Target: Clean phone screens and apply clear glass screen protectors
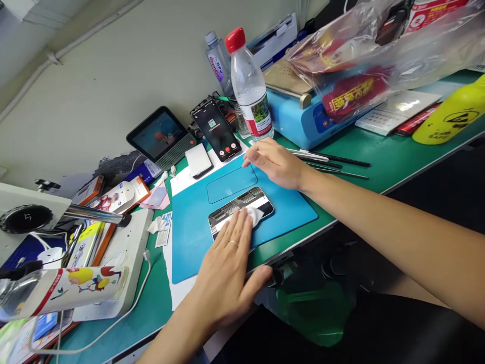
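A phone with a bright picture on its screen lies face up on a blue mat. My left hand presses a crumpled white wipe onto the phone's screen. Its fingers are straight and close together over the wipe, with the thumb out to the side. Just beyond the phone, a clear black-edged glass sheet lies flat on the mat. My right hand hovers by the sheet's right end, loosely curled, with nothing visible in its fingers. Whether it touches the mat is unclear.
Behind the mat stand a propped phone, a white box, a display and a red-capped bottle. Tweezers lie on the right, near a blue machine. A clear bottle and white cable are left.
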`<action>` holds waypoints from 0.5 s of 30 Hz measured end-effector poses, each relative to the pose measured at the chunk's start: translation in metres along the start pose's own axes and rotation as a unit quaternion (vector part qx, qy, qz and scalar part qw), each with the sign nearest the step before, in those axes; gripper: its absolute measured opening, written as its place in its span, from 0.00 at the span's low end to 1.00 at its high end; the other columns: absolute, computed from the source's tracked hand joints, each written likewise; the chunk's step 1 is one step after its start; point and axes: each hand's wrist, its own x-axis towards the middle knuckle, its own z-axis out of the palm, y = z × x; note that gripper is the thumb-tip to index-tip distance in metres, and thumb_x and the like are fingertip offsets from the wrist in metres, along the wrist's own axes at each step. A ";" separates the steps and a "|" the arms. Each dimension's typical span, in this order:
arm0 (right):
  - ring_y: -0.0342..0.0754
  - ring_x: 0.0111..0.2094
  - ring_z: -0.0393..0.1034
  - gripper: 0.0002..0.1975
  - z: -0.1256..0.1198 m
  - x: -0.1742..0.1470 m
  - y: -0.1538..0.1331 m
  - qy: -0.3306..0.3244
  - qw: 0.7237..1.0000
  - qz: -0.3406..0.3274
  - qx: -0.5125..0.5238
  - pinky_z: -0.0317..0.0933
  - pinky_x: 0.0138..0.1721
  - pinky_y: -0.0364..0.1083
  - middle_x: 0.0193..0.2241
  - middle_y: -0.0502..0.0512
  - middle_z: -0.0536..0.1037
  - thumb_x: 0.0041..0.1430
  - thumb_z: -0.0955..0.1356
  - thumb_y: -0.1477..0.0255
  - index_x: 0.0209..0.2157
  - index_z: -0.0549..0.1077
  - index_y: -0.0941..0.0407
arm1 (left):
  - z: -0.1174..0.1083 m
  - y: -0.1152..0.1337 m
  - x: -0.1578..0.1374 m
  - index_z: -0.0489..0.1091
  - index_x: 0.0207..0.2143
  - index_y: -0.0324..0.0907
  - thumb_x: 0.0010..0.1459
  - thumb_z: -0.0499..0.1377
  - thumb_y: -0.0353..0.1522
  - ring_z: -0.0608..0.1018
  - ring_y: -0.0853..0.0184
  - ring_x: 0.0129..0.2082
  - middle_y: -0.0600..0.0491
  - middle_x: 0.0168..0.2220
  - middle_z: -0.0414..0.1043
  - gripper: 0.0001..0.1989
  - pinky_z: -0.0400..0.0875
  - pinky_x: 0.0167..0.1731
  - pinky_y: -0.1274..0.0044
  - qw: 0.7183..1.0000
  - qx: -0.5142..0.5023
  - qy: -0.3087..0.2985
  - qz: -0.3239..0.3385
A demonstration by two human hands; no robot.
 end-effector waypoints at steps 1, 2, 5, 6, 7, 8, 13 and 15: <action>0.56 0.50 0.68 0.37 0.000 0.000 -0.001 -0.002 1.000 0.002 -0.002 0.56 0.56 0.54 0.39 0.60 0.81 0.69 0.53 0.45 0.34 0.81 0.56 | 0.002 -0.006 -0.011 0.30 0.74 0.37 0.73 0.43 0.48 0.42 0.50 0.74 0.41 0.75 0.34 0.40 0.52 0.70 0.55 1.000 0.017 0.008 -0.009; 0.56 0.49 0.68 0.36 0.000 0.000 -0.001 -0.005 1.000 0.004 -0.004 0.57 0.55 0.54 0.39 0.60 0.80 0.69 0.53 0.45 0.34 0.81 0.56 | 0.003 -0.011 -0.021 0.30 0.75 0.38 0.74 0.43 0.46 0.43 0.50 0.74 0.41 0.75 0.34 0.38 0.54 0.69 0.54 0.999 0.035 0.020 -0.027; 0.56 0.48 0.68 0.37 0.001 0.000 -0.002 -0.010 1.000 0.012 -0.012 0.57 0.54 0.54 0.38 0.60 0.80 0.69 0.53 0.45 0.33 0.80 0.56 | 0.006 -0.027 -0.040 0.29 0.75 0.39 0.75 0.43 0.43 0.47 0.51 0.74 0.41 0.75 0.36 0.36 0.57 0.68 0.54 0.995 0.065 0.030 -0.075; 0.56 0.48 0.68 0.37 0.001 0.000 -0.001 -0.012 1.000 0.015 -0.015 0.58 0.53 0.54 0.38 0.60 0.80 0.69 0.53 0.44 0.33 0.80 0.56 | 0.006 -0.031 -0.043 0.29 0.75 0.40 0.75 0.42 0.42 0.48 0.51 0.74 0.41 0.75 0.36 0.35 0.58 0.67 0.54 0.994 0.068 0.029 -0.085; 0.56 0.48 0.68 0.37 0.001 0.000 -0.001 -0.013 1.000 0.018 -0.017 0.58 0.53 0.54 0.38 0.60 0.80 0.69 0.52 0.44 0.33 0.79 0.56 | 0.006 -0.034 -0.044 0.29 0.75 0.40 0.75 0.42 0.42 0.48 0.52 0.74 0.42 0.75 0.37 0.35 0.58 0.67 0.54 0.993 0.068 0.029 -0.093; 0.56 0.48 0.68 0.37 0.002 0.001 -0.001 -0.013 1.000 0.020 -0.019 0.58 0.53 0.54 0.38 0.60 0.80 0.69 0.52 0.44 0.33 0.79 0.56 | 0.006 -0.036 -0.043 0.29 0.75 0.40 0.75 0.42 0.43 0.48 0.52 0.74 0.42 0.75 0.37 0.35 0.57 0.67 0.53 0.992 0.067 0.029 -0.098; 0.56 0.47 0.70 0.39 0.003 0.002 -0.002 -0.002 0.999 0.031 -0.024 0.56 0.54 0.54 0.36 0.60 0.80 0.67 0.52 0.41 0.32 0.79 0.56 | 0.004 -0.037 -0.024 0.35 0.74 0.34 0.74 0.40 0.46 0.45 0.52 0.74 0.39 0.74 0.38 0.36 0.52 0.69 0.53 0.991 0.047 0.027 -0.120; 0.56 0.47 0.70 0.40 0.004 0.003 -0.003 0.001 0.999 0.032 -0.023 0.56 0.54 0.54 0.36 0.60 0.81 0.66 0.52 0.40 0.31 0.79 0.56 | 0.001 -0.033 -0.010 0.38 0.74 0.30 0.74 0.39 0.47 0.44 0.52 0.74 0.37 0.74 0.38 0.37 0.51 0.70 0.54 0.992 0.033 0.020 -0.119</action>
